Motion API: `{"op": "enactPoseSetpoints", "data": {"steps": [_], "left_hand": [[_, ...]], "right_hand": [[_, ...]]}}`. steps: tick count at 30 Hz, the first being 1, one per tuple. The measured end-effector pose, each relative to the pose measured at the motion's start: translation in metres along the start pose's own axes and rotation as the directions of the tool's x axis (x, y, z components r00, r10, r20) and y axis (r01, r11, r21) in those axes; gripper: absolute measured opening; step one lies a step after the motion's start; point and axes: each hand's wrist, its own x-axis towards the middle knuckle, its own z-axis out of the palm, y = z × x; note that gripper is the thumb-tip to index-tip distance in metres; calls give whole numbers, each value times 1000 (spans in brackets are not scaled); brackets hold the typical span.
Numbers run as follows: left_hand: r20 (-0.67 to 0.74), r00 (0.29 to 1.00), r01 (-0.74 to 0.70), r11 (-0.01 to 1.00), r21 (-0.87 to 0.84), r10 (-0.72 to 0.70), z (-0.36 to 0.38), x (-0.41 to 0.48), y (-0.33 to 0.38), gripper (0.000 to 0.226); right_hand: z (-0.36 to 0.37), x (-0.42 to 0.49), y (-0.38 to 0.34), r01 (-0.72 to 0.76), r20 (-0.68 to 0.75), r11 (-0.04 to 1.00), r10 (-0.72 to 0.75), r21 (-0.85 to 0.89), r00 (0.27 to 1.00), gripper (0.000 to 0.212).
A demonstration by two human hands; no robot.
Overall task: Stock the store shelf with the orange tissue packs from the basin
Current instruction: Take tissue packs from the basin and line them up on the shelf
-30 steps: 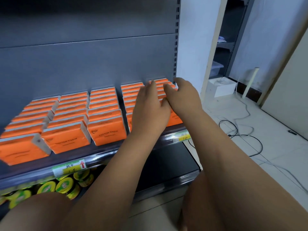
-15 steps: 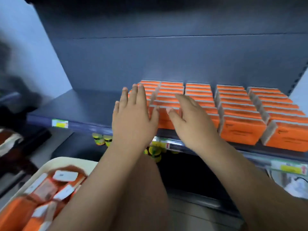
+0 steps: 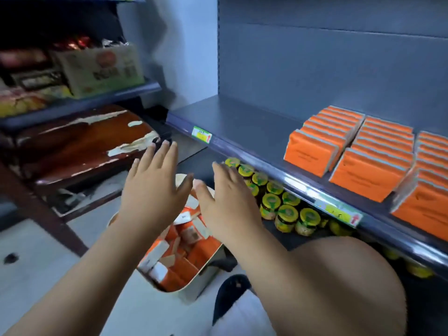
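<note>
We see the basin [image 3: 196, 284] only in part: the left hand [image 3: 152, 190] and right hand [image 3: 225, 204] cover its far end. The orange tissue packs [image 3: 368, 175] run out of view on the right. The print on them and on the price tag [image 3: 201, 135] is too blurred to read. The knee [image 3: 339, 275] hides some jars [image 3: 286, 212].
</note>
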Motion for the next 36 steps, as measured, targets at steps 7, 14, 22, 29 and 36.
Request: {"op": "enactPoseSetpoints", "data": {"steps": [7,14,22,29,36], "left_hand": [[240,954,178,984,19,-178,49,-36,-53,77],[357,903,264,964,-17,-241,83,-47,-69,73],[533,809,398,898,-185,-249,119,-48,-112,46],[725,600,535,843,-51,-337,151,-37,-147,81],[799,481,490,866,97,-362,162,-14,-171,77]], "right_hand": [[70,16,14,15,262,997,4,-71,965,54],[125,25,32,-92,452,986,146,-140,880,49],[182,39,43,-201,502,973,231,-114,833,49],[217,80,51,-377,405,925,359,-37,841,55],[260,132,39,-804,395,532,701,265,594,75]]}}
